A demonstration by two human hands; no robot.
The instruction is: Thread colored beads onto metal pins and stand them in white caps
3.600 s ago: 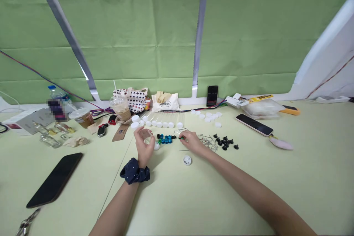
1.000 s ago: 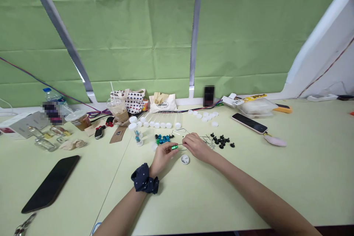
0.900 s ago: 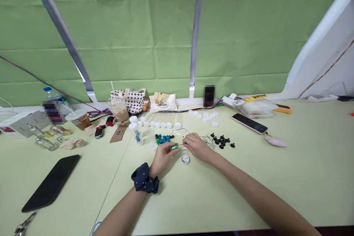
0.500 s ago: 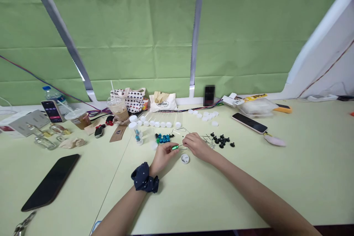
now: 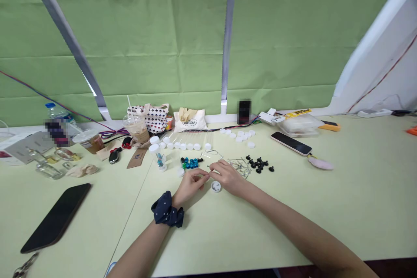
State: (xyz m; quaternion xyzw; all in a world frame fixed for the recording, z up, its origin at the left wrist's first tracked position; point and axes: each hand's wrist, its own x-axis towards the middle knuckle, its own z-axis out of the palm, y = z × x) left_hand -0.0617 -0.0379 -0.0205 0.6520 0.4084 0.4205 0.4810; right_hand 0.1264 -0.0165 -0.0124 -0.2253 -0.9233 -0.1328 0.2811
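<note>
My left hand (image 5: 190, 186) and my right hand (image 5: 227, 177) meet at the fingertips above the table. Both pinch; whatever lies between the fingers is too small or hidden to make out. Just below them sits a small white cap (image 5: 216, 186) with tiny pieces inside. Shiny blue bead-like pieces (image 5: 193, 163) with dark ends lie beyond my left hand. To the right of my right hand are a heap of thin metal rods (image 5: 240, 166) and a cluster of black stemmed pieces (image 5: 259, 165). A bent metal wire (image 5: 211, 154) lies behind the hands.
A clear tube (image 5: 158, 158) holding blue pieces stands left. Capped clear tubes (image 5: 185, 146) form a row behind, with loose white caps (image 5: 240, 135) farther right. Phones (image 5: 291, 143) lie on both sides. Drink cups (image 5: 136, 128) and glass bottles (image 5: 50, 169) stand at left.
The shiny green piece in my left fingers, with a thin metal rod at it, is now out of sight. My fingertips have come together. The view has shifted slightly.
</note>
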